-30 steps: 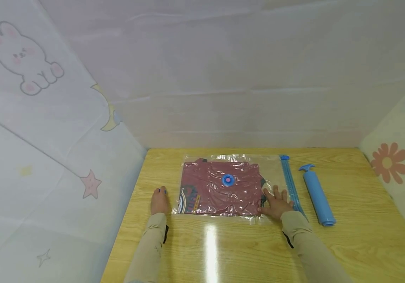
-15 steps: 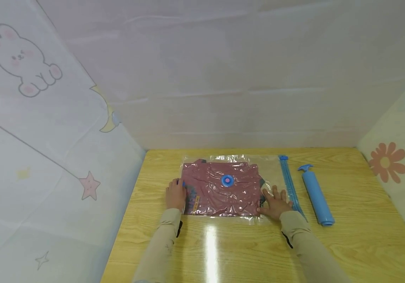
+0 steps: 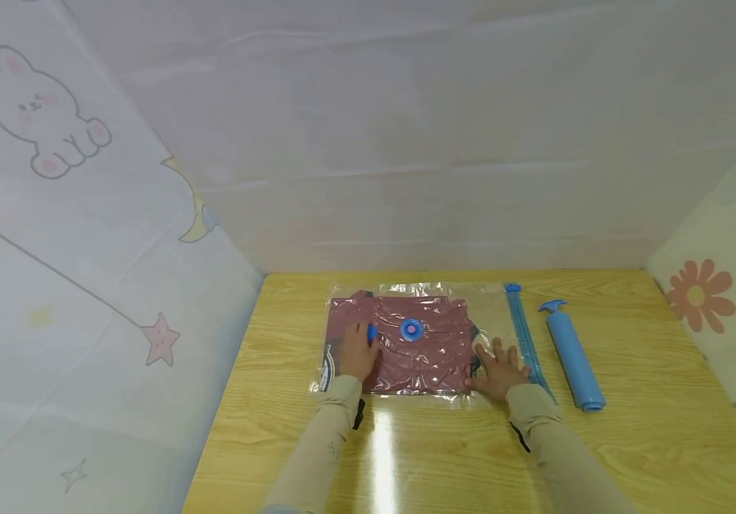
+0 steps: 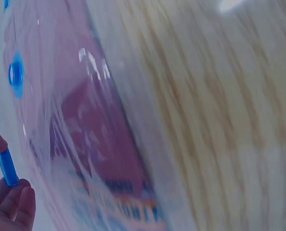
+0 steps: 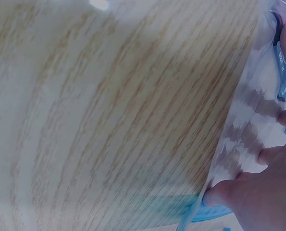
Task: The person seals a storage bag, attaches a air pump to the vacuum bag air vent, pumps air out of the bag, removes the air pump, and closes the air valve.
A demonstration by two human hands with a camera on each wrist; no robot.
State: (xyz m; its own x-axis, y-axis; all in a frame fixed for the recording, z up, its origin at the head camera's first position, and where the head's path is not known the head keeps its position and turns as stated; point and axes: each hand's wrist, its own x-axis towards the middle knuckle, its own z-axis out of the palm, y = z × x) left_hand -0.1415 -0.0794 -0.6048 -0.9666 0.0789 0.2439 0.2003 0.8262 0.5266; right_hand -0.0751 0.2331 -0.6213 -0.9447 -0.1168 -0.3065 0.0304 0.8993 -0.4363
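A clear vacuum storage bag [image 3: 496,307] lies flat on the table, with a folded dark-red garment [image 3: 432,368] inside. Near its middle is a round blue valve [image 3: 411,329] with a pink centre, uncovered. My left hand [image 3: 358,355] is over the garment's left part, just left of the valve. Between thumb and fingers it pinches a blue valve cap [image 4: 8,167], seen edge-on in the left wrist view. My right hand [image 3: 501,373] rests on the bag's right part with fingers spread. In the right wrist view, its fingertips [image 5: 215,193] touch the clear plastic.
Along the bag's right end runs a blue zip seal [image 3: 525,335] with a slider [image 3: 512,288] at its far end. A blue hand pump [image 3: 575,360] with a T-shaped handle lies to the right on the wooden table [image 3: 457,464]. Printed walls enclose the back and sides.
My left hand has moved right from the table beside the bag, over its left edge and close to the valve, carrying the blue cap. My right hand has stayed in place.
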